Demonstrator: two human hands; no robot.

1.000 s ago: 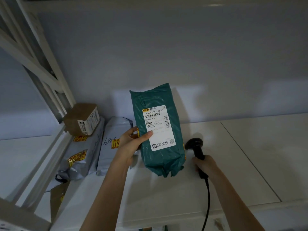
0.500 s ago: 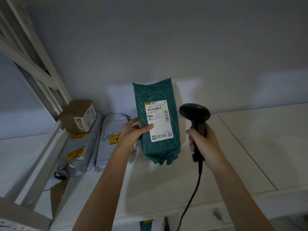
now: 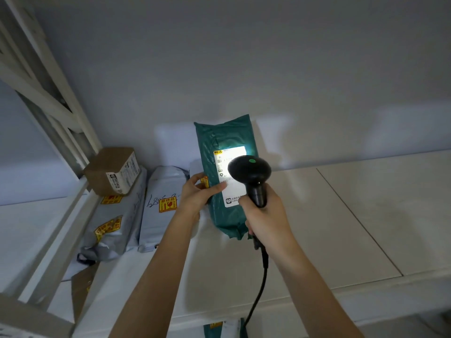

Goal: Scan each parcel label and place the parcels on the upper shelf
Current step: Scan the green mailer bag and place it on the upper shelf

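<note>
Teal plastic fills the left hand [image 3: 197, 195]: its thumb lies across the front of the green parcel [image 3: 225, 176] and its fingers [image 3: 195, 180] curl round the left edge, holding the bag upright with its bottom on the upper shelf [image 3: 341, 215]. The right hand [image 3: 266, 215] is wrapped round the handle of the black scanner [image 3: 250, 170], whose head sits just in front of the white label [image 3: 230, 176], its cable [image 3: 258, 289] hanging down past the shelf edge.

What could spoil the scan, I judge, is the scanner's closeness: the label's top is washed out by the beam, and glare off the glossy paper may stop the code reading. The left thumb lies on the label's left edge and could cover part of a code. The soft bag may also sag or tip if the hold loosens.

The parcel is a crinkled, pillow-like mailer, tall and narrow, its label partly hidden behind the scanner head. To its left lie two grey mailers [image 3: 161, 206] with yellow stickers and a small cardboard box [image 3: 109, 170] resting on the far one.
</note>
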